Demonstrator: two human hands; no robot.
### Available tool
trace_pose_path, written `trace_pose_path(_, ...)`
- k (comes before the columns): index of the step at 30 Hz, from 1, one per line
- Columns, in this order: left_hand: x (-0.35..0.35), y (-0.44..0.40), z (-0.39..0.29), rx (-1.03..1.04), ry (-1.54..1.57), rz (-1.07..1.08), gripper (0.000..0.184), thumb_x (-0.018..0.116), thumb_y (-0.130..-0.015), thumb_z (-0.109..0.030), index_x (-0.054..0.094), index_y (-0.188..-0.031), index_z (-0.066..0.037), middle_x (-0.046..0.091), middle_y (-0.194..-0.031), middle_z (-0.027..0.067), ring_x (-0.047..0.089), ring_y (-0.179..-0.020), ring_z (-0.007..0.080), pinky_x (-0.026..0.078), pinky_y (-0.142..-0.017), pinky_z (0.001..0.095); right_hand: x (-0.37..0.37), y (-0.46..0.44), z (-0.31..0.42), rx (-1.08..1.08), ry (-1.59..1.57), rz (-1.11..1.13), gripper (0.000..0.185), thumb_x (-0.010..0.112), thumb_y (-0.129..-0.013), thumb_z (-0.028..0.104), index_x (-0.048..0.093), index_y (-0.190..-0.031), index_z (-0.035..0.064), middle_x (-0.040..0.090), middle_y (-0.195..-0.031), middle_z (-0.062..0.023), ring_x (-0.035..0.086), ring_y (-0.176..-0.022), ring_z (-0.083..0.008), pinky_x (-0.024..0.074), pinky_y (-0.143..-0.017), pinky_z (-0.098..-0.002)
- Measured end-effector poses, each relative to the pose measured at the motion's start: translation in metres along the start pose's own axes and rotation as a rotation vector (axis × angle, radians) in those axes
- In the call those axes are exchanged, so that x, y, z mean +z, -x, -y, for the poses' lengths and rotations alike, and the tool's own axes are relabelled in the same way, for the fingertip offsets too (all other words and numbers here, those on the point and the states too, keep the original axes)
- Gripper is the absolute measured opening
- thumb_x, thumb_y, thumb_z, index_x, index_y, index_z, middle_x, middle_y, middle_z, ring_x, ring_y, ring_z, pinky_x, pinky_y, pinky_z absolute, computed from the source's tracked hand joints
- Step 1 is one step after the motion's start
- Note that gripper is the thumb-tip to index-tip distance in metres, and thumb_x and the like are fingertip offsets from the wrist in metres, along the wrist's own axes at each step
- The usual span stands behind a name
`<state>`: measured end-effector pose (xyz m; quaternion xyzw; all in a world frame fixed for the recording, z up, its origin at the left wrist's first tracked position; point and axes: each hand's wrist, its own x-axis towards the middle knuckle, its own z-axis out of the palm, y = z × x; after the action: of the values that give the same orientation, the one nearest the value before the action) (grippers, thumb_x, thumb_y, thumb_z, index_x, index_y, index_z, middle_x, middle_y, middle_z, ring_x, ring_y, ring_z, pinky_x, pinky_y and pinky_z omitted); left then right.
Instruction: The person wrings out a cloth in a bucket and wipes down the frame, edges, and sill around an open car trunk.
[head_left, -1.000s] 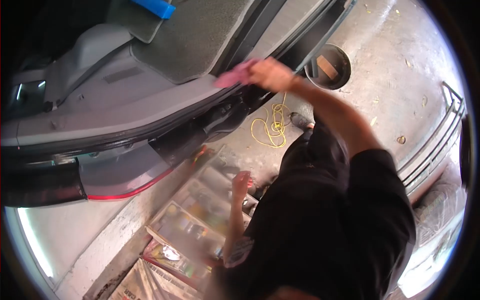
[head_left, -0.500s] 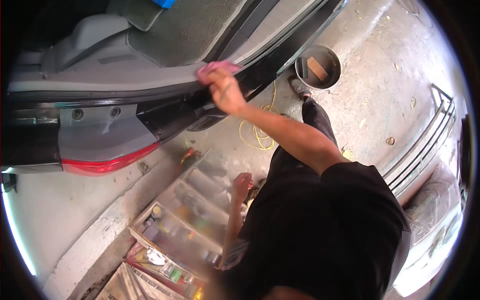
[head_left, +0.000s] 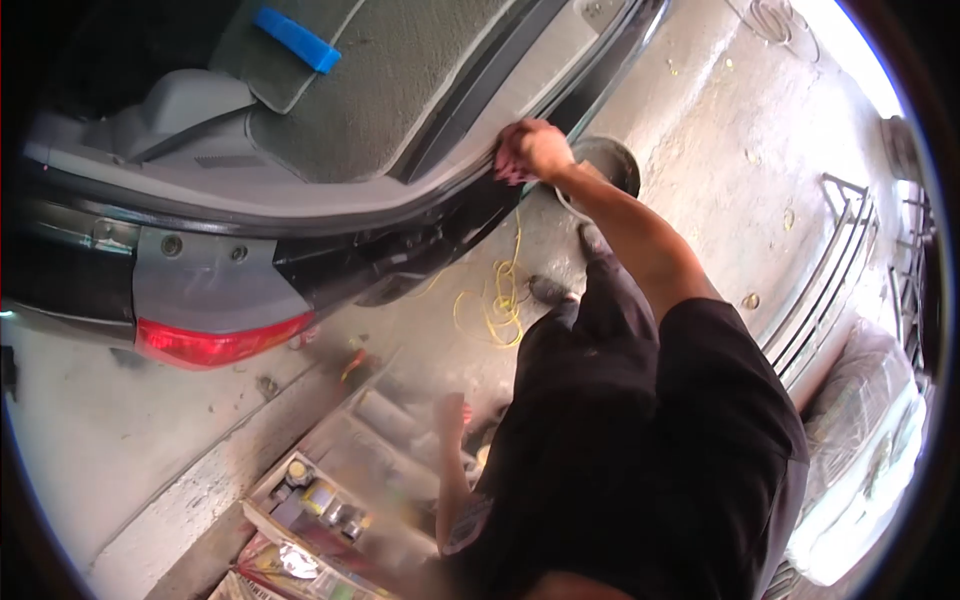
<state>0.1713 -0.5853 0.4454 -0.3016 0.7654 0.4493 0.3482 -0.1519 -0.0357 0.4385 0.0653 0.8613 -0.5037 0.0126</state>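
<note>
My right hand (head_left: pixel 540 150) is closed on a pink cloth (head_left: pixel 508 168), which is bunched and mostly hidden under the fingers. It is against the black sill edge of a car's open rear (head_left: pixel 400 215), near the grey trim (head_left: pixel 470 160). My left hand (head_left: pixel 454 412) hangs low by my side, above the wooden box of bottles and cans; it is small and blurred, so its fingers are hard to read. A red tail light (head_left: pixel 225 340) sits at the car's corner. On the grey cargo mat (head_left: pixel 365 110) lies a blue block (head_left: pixel 298 40).
A dark round basin (head_left: pixel 615 165) stands on the concrete floor beyond my right hand. Yellow cord (head_left: pixel 500 310) lies coiled near my feet. Below left is a wooden box (head_left: pixel 270 525) with bottles and cans. A metal rack (head_left: pixel 830 270) and a plastic-wrapped bundle (head_left: pixel 855 430) are at the right.
My right hand has moved right along the car's edge with the pink cloth. The view has shifted, and more of the blue block shows. My left hand still hangs low.
</note>
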Motion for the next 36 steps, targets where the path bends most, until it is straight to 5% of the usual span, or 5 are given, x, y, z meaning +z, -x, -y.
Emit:
trace_pose_path(5, 0.101, -0.015, -0.048, 0.509, -0.312, -0.155, 0.028, 0.069, -0.097, -0.018, 0.066, -0.119, 0.0, 0.069, -0.096, 0.0127, 0.071, -0.075, 0.0232, 0.058, -0.067, 0.034, -0.049, -0.043, 0.011, -0.19, 0.086, -0.466, 0.031, 0.06, -0.073, -0.001, 0.076, -0.097, 0.0085, 0.071, -0.105, -0.0173, 0.07, -0.102, -0.0347, 0.0569, -0.091, -0.0421)
trace_pose_path(12, 0.267, -0.045, -0.42, 1.075, -0.308, -0.462, 0.05, 0.056, -0.107, -0.025, 0.045, -0.149, -0.001, 0.04, -0.153, 0.0237, 0.042, -0.14, 0.0395, 0.034, -0.116, 0.0495, -0.04, 0.006, 0.05, -0.716, 0.307, -0.03, 0.044, 0.068, -0.079, 0.014, 0.068, -0.122, 0.0081, 0.065, -0.123, -0.0205, 0.05, -0.135, -0.0374, 0.0494, -0.107, -0.049)
trace_pose_path(21, 0.471, -0.211, -0.514, 0.991, -0.34, -1.12, 0.04, 0.052, -0.095, -0.012, 0.062, -0.132, -0.002, 0.051, -0.145, 0.0269, 0.056, -0.123, 0.0425, 0.034, -0.113, 0.0544, -0.392, 0.132, -0.327, 0.681, 0.069, 0.154, 0.034, 0.054, -0.092, 0.006, 0.071, -0.121, 0.0022, 0.074, -0.097, -0.0176, 0.07, -0.088, -0.0221, 0.0543, -0.077, -0.0356)
trace_pose_path(29, 0.622, -0.129, -0.743, 1.307, 0.149, -0.665, 0.042, 0.052, -0.083, 0.012, 0.073, -0.116, -0.004, 0.064, -0.117, 0.0155, 0.061, -0.114, 0.0321, 0.049, -0.1, 0.046, -0.577, 0.239, -0.404, 0.863, -0.376, -0.538, 0.038, 0.055, -0.098, 0.019, 0.067, -0.131, 0.0051, 0.074, -0.095, -0.0078, 0.069, -0.082, -0.0138, 0.053, -0.07, -0.0275)
trace_pose_path(36, 0.613, -0.159, -0.718, 1.249, -0.59, -0.842, 0.058, 0.067, -0.08, 0.005, 0.056, -0.135, -0.008, 0.051, -0.135, 0.0169, 0.052, -0.127, 0.0373, 0.039, -0.106, 0.0586, -0.487, 0.31, -0.414, 0.835, -0.287, -0.017, 0.035, 0.055, -0.096, 0.012, 0.068, -0.127, 0.0006, 0.072, -0.081, -0.0096, 0.068, -0.071, -0.0152, 0.0539, -0.064, -0.0305)
